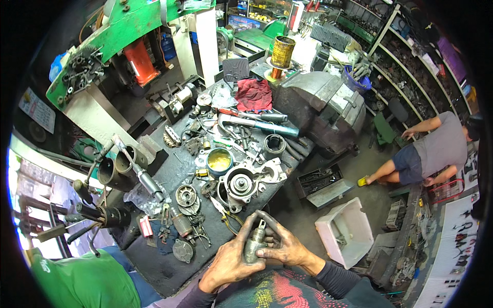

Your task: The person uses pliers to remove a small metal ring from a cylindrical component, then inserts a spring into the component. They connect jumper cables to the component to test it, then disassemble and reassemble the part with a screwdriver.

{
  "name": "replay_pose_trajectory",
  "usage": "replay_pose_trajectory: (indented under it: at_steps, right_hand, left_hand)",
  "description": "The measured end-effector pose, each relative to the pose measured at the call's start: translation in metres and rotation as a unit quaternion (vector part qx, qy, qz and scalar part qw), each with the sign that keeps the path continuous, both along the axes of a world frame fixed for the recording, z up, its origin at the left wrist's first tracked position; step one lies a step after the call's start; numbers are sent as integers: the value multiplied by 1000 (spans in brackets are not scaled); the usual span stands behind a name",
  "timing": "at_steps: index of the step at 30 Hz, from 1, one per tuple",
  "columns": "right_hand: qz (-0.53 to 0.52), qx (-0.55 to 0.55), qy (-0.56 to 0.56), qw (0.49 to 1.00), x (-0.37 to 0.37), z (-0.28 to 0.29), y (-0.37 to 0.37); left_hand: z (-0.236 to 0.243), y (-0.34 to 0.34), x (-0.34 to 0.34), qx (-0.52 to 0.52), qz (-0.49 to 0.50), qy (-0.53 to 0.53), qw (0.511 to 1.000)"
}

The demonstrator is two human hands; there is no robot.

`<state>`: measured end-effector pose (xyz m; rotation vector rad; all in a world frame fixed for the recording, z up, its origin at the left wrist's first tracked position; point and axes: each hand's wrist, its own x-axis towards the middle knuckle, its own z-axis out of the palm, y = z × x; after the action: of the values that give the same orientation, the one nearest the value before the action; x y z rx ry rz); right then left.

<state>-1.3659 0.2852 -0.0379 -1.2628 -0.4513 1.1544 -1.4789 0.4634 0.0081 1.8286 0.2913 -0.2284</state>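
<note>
Close to my body, at the bench's near edge, both hands grip a grey metal cylinder (253,248) with a narrow, slotted tip pointing away from me. My left hand (230,262) wraps its left side, and my right hand (287,248) closes on it from the right, thumb across the body. The fingers of both hands are blackened and meet near the tip. Just beyond lies an open metal gear housing (241,186) with a toothed shaft in its middle. Pliers (224,212) with yellow-edged handles rest beside it, and a tub of yellow grease (220,160) stands behind.
Tools and parts crowd the dark workbench (215,252), with a red cloth (254,95) at the back. A large metal casing (321,102) stands right of it. On the floor are an open toolbox (323,185) and a white bin (345,231). People stand left and right.
</note>
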Motion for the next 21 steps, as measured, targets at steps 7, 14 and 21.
replay_pose_trajectory:
  at_steps: [7,14,21]
  right_hand:
    - [26,-103,-85,991,22,-7,-8]
    - [-153,-80,-509,843,170,-12,-16]
    - [-69,-215,-633,741,256,-123,101]
  left_hand:
    - [-23,-4,31,-22,-9,18,1000]
    - [-37,-18,50,-287,169,44,942]
    - [-41,-50,104,-341,271,81,897]
